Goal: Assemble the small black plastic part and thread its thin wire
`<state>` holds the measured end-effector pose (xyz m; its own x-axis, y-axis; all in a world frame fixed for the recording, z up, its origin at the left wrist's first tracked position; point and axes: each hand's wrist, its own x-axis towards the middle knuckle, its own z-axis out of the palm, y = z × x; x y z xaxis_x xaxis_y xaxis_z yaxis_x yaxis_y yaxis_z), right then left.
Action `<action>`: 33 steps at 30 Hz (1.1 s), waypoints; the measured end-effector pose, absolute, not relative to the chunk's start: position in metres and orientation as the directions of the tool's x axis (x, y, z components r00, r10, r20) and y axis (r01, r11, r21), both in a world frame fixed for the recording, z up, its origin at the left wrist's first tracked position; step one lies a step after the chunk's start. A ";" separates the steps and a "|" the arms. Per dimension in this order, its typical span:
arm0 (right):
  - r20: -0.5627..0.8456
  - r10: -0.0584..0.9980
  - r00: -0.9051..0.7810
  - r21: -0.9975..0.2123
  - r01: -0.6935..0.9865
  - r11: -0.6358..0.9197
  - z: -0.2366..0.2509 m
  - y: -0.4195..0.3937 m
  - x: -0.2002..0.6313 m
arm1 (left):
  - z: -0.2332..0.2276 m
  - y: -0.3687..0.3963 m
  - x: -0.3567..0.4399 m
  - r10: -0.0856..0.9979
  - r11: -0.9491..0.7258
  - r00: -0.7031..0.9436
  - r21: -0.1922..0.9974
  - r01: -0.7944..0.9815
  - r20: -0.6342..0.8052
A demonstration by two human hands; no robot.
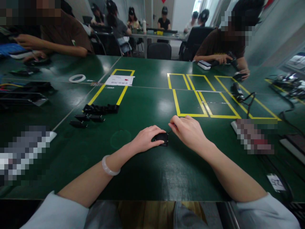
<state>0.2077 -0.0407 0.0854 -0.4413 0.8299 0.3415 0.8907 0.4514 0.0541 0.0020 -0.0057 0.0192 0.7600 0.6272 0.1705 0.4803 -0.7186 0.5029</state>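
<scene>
Head view, centre of the frame just below the middle: a small black device [162, 138] lies flat on the green desk [147, 105]. The left hand [146, 139] covers its left side, fingers curled down over it in a closed grip that presses it to the desk. The right hand [188, 129] sits just right of and above the device, its fingertips pinched together on a thin wire at the device's upper right corner. A pale bangle [109, 166] rings the left wrist. Yellow tape boxes [202, 98] lie beyond the right hand. Left of centre, several black parts [95, 113] are clustered near a yellow tape outline. A white tape ring [77, 78] rests in the upper left.
</scene>
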 end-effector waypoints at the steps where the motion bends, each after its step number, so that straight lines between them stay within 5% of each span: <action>1: 0.343 0.827 -0.445 0.052 0.888 0.456 0.085 -0.041 0.207 | 0.019 -0.006 0.002 0.629 -0.717 0.759 0.504 0.481 0.169; 8: 0.365 0.824 -0.433 -0.024 0.881 0.473 0.087 -0.044 0.206 | 0.019 -0.006 0.002 0.628 -0.718 0.758 0.505 0.478 0.176; 33: 0.369 0.837 -0.405 -0.016 0.897 0.441 0.084 -0.041 0.209 | 0.020 -0.006 0.002 0.629 -0.719 0.759 0.498 0.485 0.169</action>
<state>0.2089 -0.0414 0.0844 -0.4048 0.8368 0.3687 0.8973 0.4412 -0.0161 0.0022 -0.0059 0.0202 0.7593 0.6285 0.1687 0.4845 -0.7190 0.4982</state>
